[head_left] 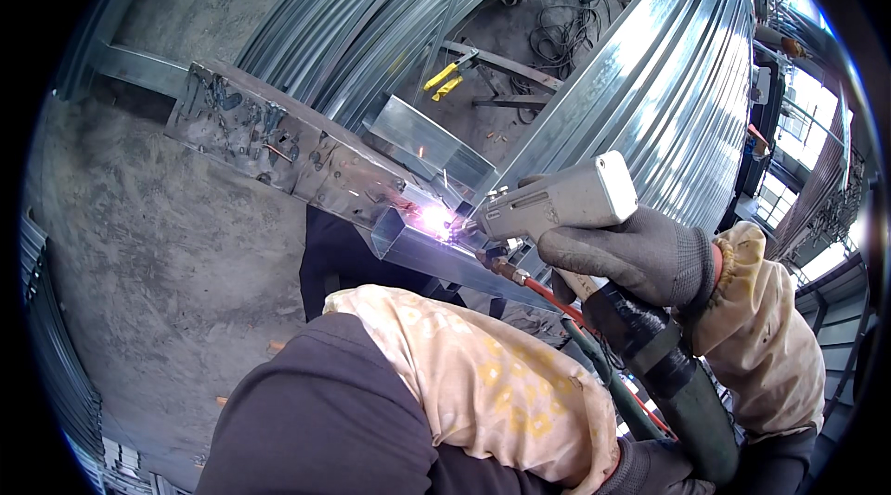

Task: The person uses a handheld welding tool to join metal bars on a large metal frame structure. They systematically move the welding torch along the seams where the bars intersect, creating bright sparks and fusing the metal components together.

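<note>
My right hand [640, 258], in a grey glove, is wrapped around the grip of a white handheld welding gun [566, 198]. The gun's nozzle points left, and a bright violet-white glow with sparks burns at its tip. Under that tip lies a galvanized steel profile [422, 249], which meets other metal pieces at the glow. A red hose [548, 295] and a thick dark green sheathed cable [691, 411] run down from the gun. My left hand [654, 467], also gloved, crosses low to the right against the cable; its fingers are hidden.
A scorched, spattered steel beam [251, 133] extends to the upper left. Long galvanized profiles [362, 22] are stacked behind it, with another stack [640, 96] at the right. Yellow-handled locking pliers [445, 77] hang near a metal frame. Black cables [561, 31] coil on the floor.
</note>
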{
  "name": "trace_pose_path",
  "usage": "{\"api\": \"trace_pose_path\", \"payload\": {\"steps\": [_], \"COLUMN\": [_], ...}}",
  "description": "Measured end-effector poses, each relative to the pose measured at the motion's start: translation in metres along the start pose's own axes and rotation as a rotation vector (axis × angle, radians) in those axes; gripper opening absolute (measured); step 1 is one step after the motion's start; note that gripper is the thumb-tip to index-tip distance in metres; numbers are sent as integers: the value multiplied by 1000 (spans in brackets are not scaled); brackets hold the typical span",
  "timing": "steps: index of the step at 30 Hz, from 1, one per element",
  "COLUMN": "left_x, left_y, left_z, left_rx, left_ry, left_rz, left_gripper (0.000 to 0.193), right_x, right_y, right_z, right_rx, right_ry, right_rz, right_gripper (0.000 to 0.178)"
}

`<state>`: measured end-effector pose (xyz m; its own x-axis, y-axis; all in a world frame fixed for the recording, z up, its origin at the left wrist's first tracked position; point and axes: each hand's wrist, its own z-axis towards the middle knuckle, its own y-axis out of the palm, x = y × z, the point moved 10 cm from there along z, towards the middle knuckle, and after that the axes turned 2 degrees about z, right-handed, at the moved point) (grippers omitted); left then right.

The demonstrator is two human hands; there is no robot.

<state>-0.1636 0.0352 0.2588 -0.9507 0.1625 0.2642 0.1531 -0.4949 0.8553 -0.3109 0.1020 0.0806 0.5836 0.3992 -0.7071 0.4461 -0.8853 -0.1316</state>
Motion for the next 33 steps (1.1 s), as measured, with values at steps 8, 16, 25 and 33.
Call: {"api": "trace_pose_path", "payload": {"steps": [8, 16, 25, 33], "left_x": [-1, -4, -6, -15], "left_y": [-2, 4, 6, 17], "left_z": [0, 0, 3, 8], "left_rx": [14, -5, -6, -31], "left_ry": [4, -13, -15, -41], "left_rz": [10, 7, 19, 50], "left_gripper": [40, 41, 42, 43], "right_x": [7, 6, -3, -6], "right_y": [4, 4, 2, -1], "right_z": [-3, -9, -4, -28], "right_rx": [-71, -56, -7, 108], "right_ry": [208, 337, 369, 397], "right_rz": [127, 226, 297, 508], "right_gripper": [31, 38, 41, 42]}}
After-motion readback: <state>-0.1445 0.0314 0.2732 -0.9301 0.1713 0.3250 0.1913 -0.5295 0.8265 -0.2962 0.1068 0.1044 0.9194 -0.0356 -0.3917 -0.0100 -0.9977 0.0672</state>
